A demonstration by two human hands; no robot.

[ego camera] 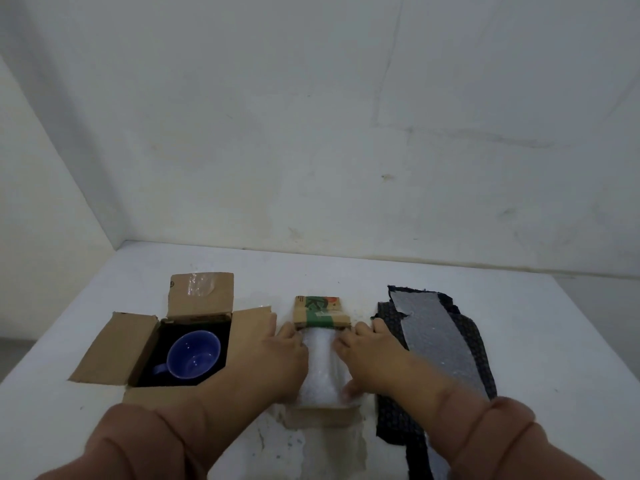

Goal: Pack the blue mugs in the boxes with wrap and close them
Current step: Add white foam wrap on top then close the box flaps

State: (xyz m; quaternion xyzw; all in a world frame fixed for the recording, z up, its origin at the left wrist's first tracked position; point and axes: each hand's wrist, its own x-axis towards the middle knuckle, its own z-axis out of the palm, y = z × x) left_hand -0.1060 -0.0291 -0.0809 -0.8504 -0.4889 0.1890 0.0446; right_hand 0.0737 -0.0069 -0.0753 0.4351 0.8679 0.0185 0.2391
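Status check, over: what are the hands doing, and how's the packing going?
Left hand and right hand press wrapped bundle into middle box. Blue mug uncovered in open left box. Spare wrap at right. Nothing blocking.

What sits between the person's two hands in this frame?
A white bubble-wrap bundle inside the small open cardboard box; the left hand and right hand press its sides, seen in the head view.
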